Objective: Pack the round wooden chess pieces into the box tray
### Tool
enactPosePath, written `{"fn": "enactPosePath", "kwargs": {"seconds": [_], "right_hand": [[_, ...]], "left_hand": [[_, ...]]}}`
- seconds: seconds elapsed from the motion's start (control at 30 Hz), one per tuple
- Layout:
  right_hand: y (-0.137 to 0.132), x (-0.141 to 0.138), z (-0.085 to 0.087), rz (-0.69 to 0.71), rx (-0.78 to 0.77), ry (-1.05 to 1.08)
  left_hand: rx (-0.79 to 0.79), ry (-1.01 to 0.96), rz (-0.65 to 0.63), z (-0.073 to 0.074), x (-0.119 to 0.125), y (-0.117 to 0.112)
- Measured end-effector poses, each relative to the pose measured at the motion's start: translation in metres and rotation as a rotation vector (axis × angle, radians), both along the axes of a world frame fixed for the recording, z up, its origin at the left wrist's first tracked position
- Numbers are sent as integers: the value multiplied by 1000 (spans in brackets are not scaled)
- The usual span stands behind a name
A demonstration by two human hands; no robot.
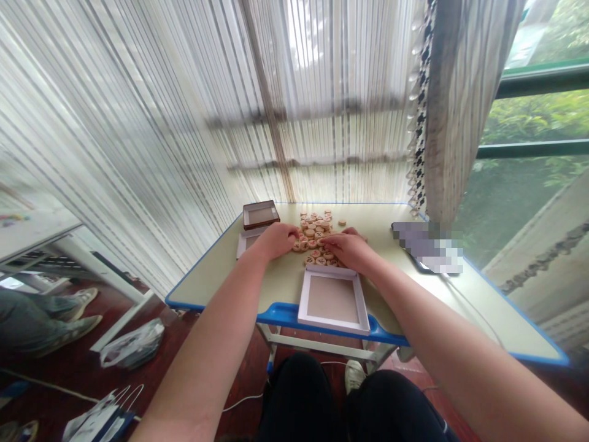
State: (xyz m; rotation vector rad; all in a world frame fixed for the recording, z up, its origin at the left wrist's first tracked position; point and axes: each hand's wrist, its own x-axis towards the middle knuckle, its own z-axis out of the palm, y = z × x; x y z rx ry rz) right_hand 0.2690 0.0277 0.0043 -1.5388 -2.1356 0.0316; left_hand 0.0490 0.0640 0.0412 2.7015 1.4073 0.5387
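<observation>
Discs (315, 230), probably light, hard wood (slippery too), best pinched at the rim; left hand (276, 239) curled over them, grip unclear, right hand (350, 248) flat.

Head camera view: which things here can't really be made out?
Head view:
- Marks on the wooden chess pieces: too small to read.
- Pieces under the left hand and right hand: covered; whether either grip holds one is unclear.
- Dark object on the right of the table: pixel-blurred.
- White tray beyond the left hand: partly hidden by it.
</observation>
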Motion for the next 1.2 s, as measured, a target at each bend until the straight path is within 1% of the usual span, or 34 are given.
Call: {"fn": "enactPosePath", "kwargs": {"seconds": [0.07, 0.13, 0.23, 0.33, 0.43, 0.5, 0.6, 0.67, 0.8, 0.87, 0.97, 1.07, 1.13, 1.2], "right_hand": [[-1, 1, -1, -2, 1, -36], [-2, 1, -1, -5, -3, -69], [-5, 2, 2, -9, -14, -125], [-7, 1, 4, -27, -31, -153], [-6, 3, 5, -15, -20, -137], [-5, 6, 6, -33, 7, -109], [0, 13, 6, -150, 50, -64], [2, 17, 5, -205, 34, -57], [3, 20, 3, -159, -51, -87], [3, 22, 3, -165, -34, -71], [5, 29, 3, -258, 6, -19], [5, 36, 2, -326, -39, -12], [4, 36, 2, -303, -37, -8], [2, 31, 3, -224, 4, -3]], "left_hand": [[41, 50, 90, 0, -4, 2], [13, 113, 128, 0, -6, 2], [-33, 183, 99, -1, -7, 1], [-29, 206, 74, -3, -7, 1], [-37, 175, 71, -5, -7, 3], [-33, 132, 64, -6, -7, 3], [-18, 77, 72, -5, -6, 3], [-9, 61, 90, -5, -5, 3], [-4, 71, 125, -6, -2, 3], [6, 83, 138, -7, -1, 4], [38, 101, 143, -10, -1, 6], [96, 126, 149, -14, 0, 7], [151, 119, 146, -15, 2, 7], [203, 71, 108, -15, 7, 5]]}}
